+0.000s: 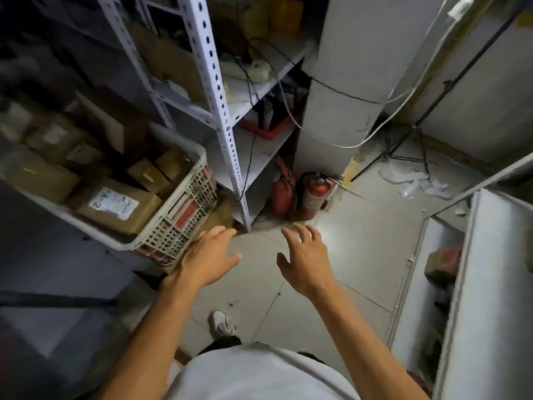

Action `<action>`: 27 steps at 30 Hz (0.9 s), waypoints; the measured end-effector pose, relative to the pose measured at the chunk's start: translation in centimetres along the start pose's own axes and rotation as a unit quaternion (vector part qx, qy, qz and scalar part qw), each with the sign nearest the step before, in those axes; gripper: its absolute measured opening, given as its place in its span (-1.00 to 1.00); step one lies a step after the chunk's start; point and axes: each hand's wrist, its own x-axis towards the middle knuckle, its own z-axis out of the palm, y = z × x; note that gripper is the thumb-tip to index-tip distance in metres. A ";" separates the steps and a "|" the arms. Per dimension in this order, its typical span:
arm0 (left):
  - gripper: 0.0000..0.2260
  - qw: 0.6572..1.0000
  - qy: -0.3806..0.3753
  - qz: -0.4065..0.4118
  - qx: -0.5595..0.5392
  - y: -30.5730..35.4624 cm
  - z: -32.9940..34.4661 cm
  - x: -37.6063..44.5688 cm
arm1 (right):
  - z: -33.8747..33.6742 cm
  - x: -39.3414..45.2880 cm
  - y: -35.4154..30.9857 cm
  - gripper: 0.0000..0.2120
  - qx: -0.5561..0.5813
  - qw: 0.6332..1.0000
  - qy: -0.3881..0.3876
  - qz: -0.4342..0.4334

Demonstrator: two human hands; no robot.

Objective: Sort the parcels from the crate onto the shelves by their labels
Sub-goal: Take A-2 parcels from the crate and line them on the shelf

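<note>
Grey floor tiles [331, 284] are lying under both outstretched arms. Nearest, the left hand [209, 259] and right hand [305, 261] are hovering empty, fingers [227, 230] spreading apart. Just beyond the left hand, the mesh crate [178, 223] is holding brown parcels [118, 206], one labelled. Farther back, white shelves [256, 151] are standing beside two red extinguishers [314, 197].
</note>
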 end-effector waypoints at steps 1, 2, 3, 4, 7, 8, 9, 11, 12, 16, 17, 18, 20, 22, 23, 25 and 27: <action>-0.46 1.000 0.009 -0.015 -0.013 -2.1 -0.9 -0.1 | 0.3 1.3 -2.0 -0.42 -0.006 1.000 -0.001 -0.020; -0.46 0.999 0.016 -0.029 -0.025 -4.1 -1.7 -0.4 | 0.6 2.4 -4.0 -0.41 -0.012 0.999 -0.002 -0.036; -0.46 0.998 0.025 -0.041 -0.033 -6.0 -2.4 -0.6 | 0.9 3.4 -5.8 -0.41 -0.014 0.999 -0.002 -0.050; -0.46 0.997 0.034 -0.053 -0.038 -7.8 -3.1 -0.8 | 1.3 4.3 -7.5 -0.41 -0.015 0.998 -0.002 -0.064; -0.50 0.993 0.060 -0.085 -0.049 -12.7 -5.4 -1.4 | 2.4 7.1 -12.2 -0.41 -0.012 0.995 -0.002 -0.098; -0.53 0.992 0.066 -0.098 -0.054 -14.1 -6.1 -1.6 | 2.7 8.0 -13.6 -0.42 -0.010 0.994 -0.006 -0.110; -0.55 0.989 0.075 -0.110 -0.060 -15.6 -6.7 -1.7 | 3.1 8.9 -15.0 -0.42 -0.011 0.992 -0.010 -0.126; -0.53 0.984 0.088 -0.137 -0.074 -18.1 -7.9 -1.9 | 3.6 10.6 -17.4 -0.42 -0.024 0.987 -0.021 -0.157; -0.52 0.981 0.091 -0.151 -0.078 -19.1 -8.4 -2.0 | 3.7 11.3 -18.6 -0.41 -0.031 0.985 -0.031 -0.168; -0.48 0.973 0.108 -0.182 -0.092 -22.4 -10.0 -1.5 | 3.6 14.5 -22.4 -0.38 -0.047 0.976 -0.064 -0.203; -0.48 0.970 0.112 -0.192 -0.100 -23.0 -10.4 -1.2 | 3.5 15.5 -23.2 -0.39 -0.049 0.974 -0.068 -0.211; -0.49 0.967 0.116 -0.201 -0.107 -23.4 -10.8 -0.7 | 3.4 16.5 -24.0 -0.40 -0.048 0.972 -0.071 -0.219; -0.49 0.961 0.125 -0.216 -0.117 -24.3 -11.4 0.4 | 3.4 18.8 -25.2 -0.44 -0.047 0.968 -0.074 -0.233; -0.49 0.956 0.137 -0.228 -0.121 -25.0 -12.2 1.8 | 3.3 21.5 -26.5 -0.47 -0.047 0.964 -0.078 -0.249; -0.49 0.954 0.141 -0.237 -0.121 -25.4 -12.7 2.6 | 3.2 22.9 -27.2 -0.47 -0.048 0.962 -0.082 -0.256; -0.49 0.947 0.145 -0.256 -0.125 -26.2 -13.9 3.7 | 3.0 25.6 -28.9 -0.42 -0.050 0.958 -0.107 -0.263; -0.49 0.941 0.156 -0.273 -0.125 -26.9 -15.3 4.5 | 2.8 28.1 -30.9 -0.41 -0.040 0.953 -0.140 -0.265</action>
